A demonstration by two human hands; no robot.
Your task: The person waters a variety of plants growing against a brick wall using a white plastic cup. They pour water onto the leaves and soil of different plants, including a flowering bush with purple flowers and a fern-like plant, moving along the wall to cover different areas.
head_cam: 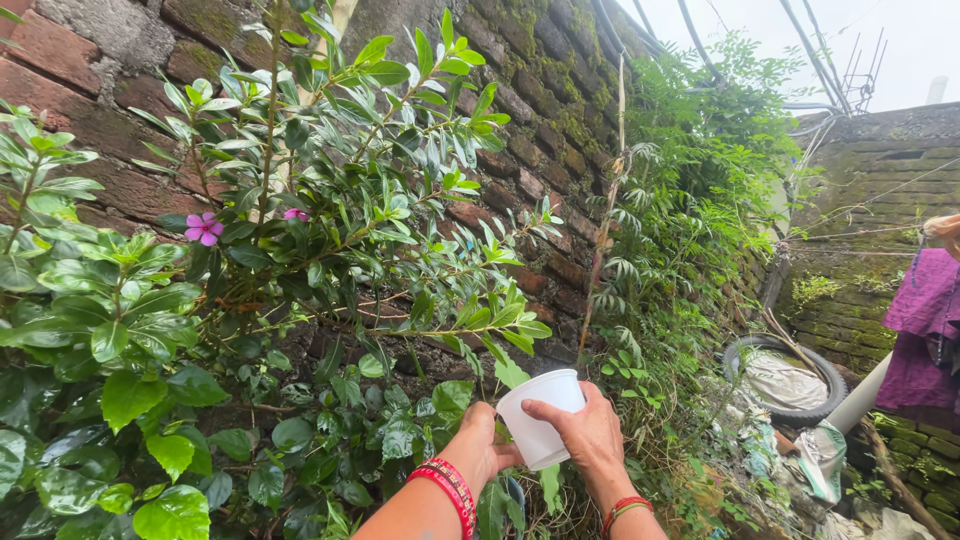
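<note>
Mossy brick wall (520,110) forms the backdrop, rising directly behind both hands. White plastic cup (540,418), tilted with its mouth up and toward the wall, sits low in the view, held between the two hands in front of the foliage. Left hand (478,448) closes on the cup's lower side from the left; right hand (590,435) wraps its right side, fingers curled over the wall of the cup. Red bangles (450,492) ring the left wrist, a red and green thread (625,508) the right. A steady two-handed hold, kept level enough that nothing spills against the leaves, appears the sound way to manage the cup here; its contents cannot be seen. Leafy shrubs (330,180) spread above and left of the hands, bearing a pink flower (203,229). Right of the hands lie an old tyre (785,385), a pale pipe (860,400) and hanging purple cloth (925,330), below an overcast sky.
</note>
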